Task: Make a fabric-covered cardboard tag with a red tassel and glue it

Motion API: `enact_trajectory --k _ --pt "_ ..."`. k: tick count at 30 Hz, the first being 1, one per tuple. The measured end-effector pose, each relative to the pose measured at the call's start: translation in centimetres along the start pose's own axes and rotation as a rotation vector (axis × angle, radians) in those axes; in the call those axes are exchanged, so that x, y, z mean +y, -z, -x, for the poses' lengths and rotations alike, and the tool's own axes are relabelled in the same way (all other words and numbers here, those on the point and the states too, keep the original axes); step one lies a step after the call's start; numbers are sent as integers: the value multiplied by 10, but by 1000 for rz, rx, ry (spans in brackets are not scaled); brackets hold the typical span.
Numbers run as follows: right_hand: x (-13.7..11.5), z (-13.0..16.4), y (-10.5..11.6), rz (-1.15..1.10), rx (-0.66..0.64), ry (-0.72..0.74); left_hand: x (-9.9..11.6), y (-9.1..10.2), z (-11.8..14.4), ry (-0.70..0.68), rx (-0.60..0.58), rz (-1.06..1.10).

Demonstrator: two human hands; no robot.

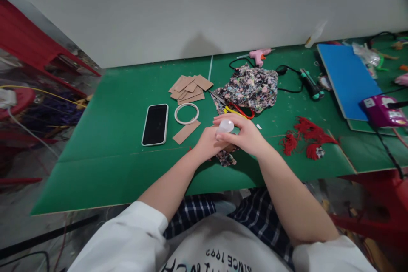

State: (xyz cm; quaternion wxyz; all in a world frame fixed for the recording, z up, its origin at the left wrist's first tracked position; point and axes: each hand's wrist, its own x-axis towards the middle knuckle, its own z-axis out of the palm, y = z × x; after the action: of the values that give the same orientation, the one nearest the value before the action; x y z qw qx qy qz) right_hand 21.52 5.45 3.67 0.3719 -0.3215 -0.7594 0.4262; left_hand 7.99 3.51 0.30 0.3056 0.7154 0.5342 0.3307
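My right hand (247, 135) curls its thumb and fingers around a small translucent white bottle (226, 126) with a rounded end facing up. Against it rests my left hand (208, 142), closed, its fingertips hidden behind the right hand. Beneath both hands a piece of dark floral fabric (227, 158) pokes out, seemingly in the left hand's grip. Just beyond the fingers lie scissors (240, 111) with red and yellow handles, partly over a larger crumpled floral cloth (253, 87).
Left of the hands are a phone (155, 125), a white ring (176, 115), a cardboard strip (186, 132) and a cardboard pile (190, 88). Rightward lie a pink glue gun (259, 56), a utility knife (311, 85), red tassels (307, 131) and a blue board (347, 78). A wall backs the green table (108, 170).
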Motion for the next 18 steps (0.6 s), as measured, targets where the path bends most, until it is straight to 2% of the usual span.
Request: enact_trajectory --k 7,13,18 --pt "2 -1 -1 111 93 -5 -7 -4 5 3 21 -4" --pt "1 0 4 68 66 8 -6 -1 5 -76 19 -99" --pt "5 -1 6 129 79 12 1 2 6 -51 60 -119"
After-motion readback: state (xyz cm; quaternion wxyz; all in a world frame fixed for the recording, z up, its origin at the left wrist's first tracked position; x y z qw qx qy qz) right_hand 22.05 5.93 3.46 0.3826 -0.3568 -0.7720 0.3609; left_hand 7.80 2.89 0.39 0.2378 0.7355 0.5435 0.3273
